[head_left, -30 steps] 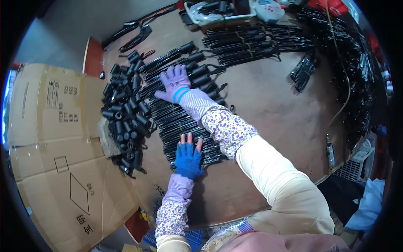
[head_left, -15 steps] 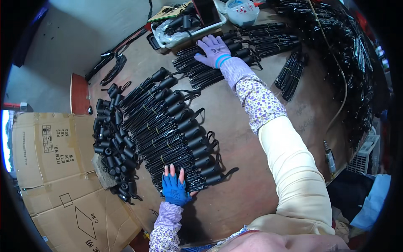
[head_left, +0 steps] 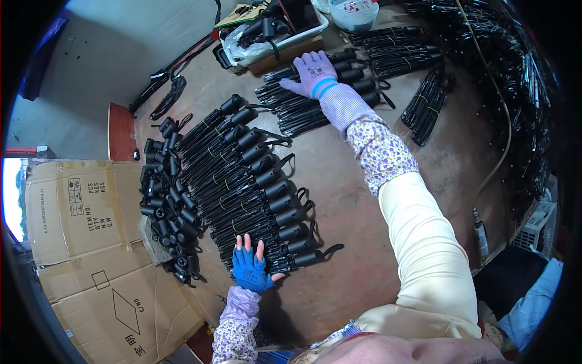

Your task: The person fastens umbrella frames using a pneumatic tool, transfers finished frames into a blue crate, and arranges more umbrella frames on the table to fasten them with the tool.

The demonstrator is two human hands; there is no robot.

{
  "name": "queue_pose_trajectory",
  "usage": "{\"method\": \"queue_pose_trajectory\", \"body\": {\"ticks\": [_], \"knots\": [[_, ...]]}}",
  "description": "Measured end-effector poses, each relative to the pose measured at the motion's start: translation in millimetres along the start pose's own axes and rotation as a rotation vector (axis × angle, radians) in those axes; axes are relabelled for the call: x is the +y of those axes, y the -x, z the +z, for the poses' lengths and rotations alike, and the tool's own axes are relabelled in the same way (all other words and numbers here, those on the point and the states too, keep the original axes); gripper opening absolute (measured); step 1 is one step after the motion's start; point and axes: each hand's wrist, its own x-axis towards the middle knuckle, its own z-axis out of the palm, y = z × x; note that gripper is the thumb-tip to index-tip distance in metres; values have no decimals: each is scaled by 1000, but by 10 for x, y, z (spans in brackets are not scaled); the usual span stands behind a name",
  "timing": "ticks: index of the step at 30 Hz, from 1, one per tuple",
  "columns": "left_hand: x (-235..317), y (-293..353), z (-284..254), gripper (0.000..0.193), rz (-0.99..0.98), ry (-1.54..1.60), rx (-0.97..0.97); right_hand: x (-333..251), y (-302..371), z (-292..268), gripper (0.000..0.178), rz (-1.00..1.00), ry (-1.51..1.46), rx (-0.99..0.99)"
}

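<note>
My left hand [head_left: 250, 270], in a blue glove with bare fingertips, lies with fingers spread on the near end of a long row of black folding umbrella frames [head_left: 224, 176]. These frames lie side by side, many wrapped with thin yellow bands, their black handles and wrist straps pointing right. Further off, my right hand [head_left: 314, 74], in a lavender glove, rests flat with fingers apart on a shorter row of similar umbrella frames [head_left: 303, 119]. It partly hides the frames under it. Neither hand is wrapped round anything.
Loose black handles [head_left: 170, 206] are heaped left of the long row, beside an open cardboard box [head_left: 121, 242]. At the back stand a white bin [head_left: 297, 37] and a white tub [head_left: 354, 17]. More black frames [head_left: 497, 91] pile up at right, near a small bundle [head_left: 426, 106].
The view has shifted slightly. Both hands stay flat on the same rows of umbrella frames, with little visible movement.
</note>
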Motion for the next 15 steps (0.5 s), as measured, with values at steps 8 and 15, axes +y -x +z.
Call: {"method": "queue_pose_trajectory", "body": {"ticks": [8, 15], "knots": [[-14, -99, 54, 110, 30, -47, 45, -91, 1128, -107, 74, 241, -91, 147], [-101, 147, -113, 112, 41, -10, 67, -386, 2623, -476, 72, 209, -72, 184]]}}
